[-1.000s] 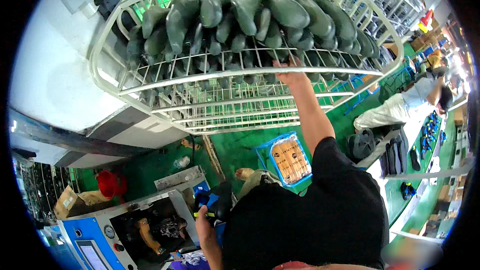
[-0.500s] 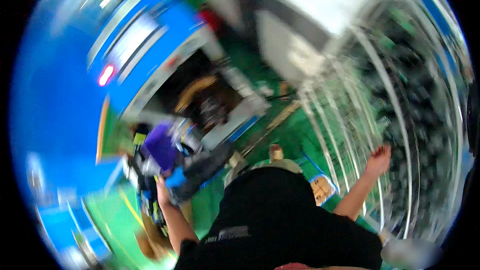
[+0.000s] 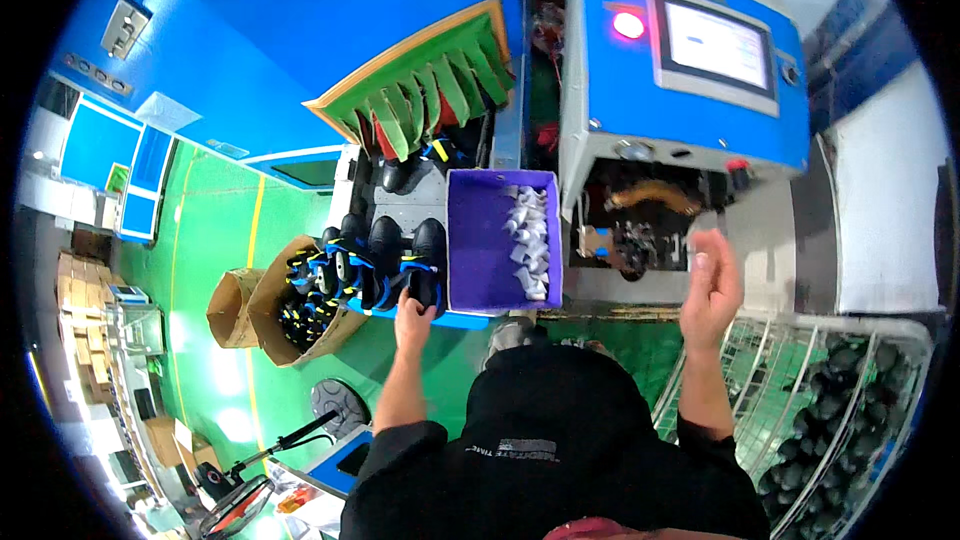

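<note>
My left hand (image 3: 412, 322) is closed on the heel end of a black shoe (image 3: 428, 252) with a blue collar, the last in a row of similar shoes (image 3: 382, 250) on a conveyor. My right hand (image 3: 712, 285) is raised with nothing visible in it, its fingers stretched forward, just right of the opening of a blue machine (image 3: 625, 70). Inside that opening sit a curved brown band (image 3: 655, 197) and dark metal parts. Between my hands stands a purple bin (image 3: 480, 240) with crumpled white pieces (image 3: 530, 245) along its right side.
Green flaps (image 3: 430, 100) hang over the conveyor mouth behind the shoes. At left, a cardboard box (image 3: 285, 290) holds more shoes. A white wire cart (image 3: 745, 380) with dark rounded pieces (image 3: 825, 430) stands at lower right. A round stool (image 3: 338, 405) is at lower left.
My view has swung left, bringing the conveyor and machine in front of me. My left hand has come to the black shoe; my right hand has moved from the wire cart to the machine opening.
</note>
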`<state>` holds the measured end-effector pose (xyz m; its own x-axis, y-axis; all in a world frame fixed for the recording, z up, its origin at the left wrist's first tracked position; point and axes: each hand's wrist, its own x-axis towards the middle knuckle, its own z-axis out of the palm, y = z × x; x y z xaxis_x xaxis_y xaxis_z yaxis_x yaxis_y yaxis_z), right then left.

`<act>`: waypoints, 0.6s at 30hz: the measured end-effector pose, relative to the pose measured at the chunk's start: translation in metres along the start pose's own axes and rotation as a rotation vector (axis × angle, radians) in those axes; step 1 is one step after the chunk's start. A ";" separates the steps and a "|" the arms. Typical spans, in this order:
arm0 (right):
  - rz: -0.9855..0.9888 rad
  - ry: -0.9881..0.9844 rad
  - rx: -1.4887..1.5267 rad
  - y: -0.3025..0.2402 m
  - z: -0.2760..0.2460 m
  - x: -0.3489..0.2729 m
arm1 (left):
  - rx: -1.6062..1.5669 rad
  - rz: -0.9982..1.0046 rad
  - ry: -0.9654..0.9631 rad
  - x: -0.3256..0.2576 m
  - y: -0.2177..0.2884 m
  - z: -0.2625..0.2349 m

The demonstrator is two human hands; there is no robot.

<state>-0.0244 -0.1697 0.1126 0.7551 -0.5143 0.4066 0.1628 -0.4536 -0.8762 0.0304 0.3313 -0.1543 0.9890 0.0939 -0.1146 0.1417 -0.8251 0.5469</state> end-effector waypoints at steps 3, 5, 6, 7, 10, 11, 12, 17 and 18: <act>-0.521 0.139 -0.335 -0.020 0.060 0.077 | 0.189 -0.081 0.114 -0.003 0.014 0.016; -0.669 0.123 -0.480 -0.006 0.093 0.118 | 0.329 -0.242 -0.302 0.021 0.045 -0.013; -0.653 0.125 -0.563 0.009 0.111 0.131 | 0.401 -0.309 -0.506 0.043 0.068 -0.039; -0.773 0.143 -0.919 0.023 0.119 0.137 | 0.476 -0.244 -0.452 0.063 0.073 -0.052; -0.901 0.350 -0.925 0.058 0.132 0.143 | 0.211 -0.083 -0.295 0.165 0.071 -0.072; -0.941 0.359 -0.917 0.060 0.134 0.146 | 0.213 -0.005 -0.182 0.204 0.082 -0.078; -0.949 0.338 -0.892 0.061 0.133 0.146 | 0.301 0.082 -0.181 0.246 0.074 -0.072; -0.977 0.293 -1.032 0.062 0.129 0.143 | 0.176 0.247 0.147 0.424 -0.011 0.017; -0.992 0.305 -1.053 0.064 0.128 0.143 | 0.008 -0.134 0.142 0.440 -0.007 0.043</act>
<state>0.1754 -0.1788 0.0812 0.4318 0.2459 0.8678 -0.1052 -0.9418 0.3192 0.4626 0.3543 -0.2445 0.9576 0.2801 -0.0678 0.2726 -0.8041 0.5283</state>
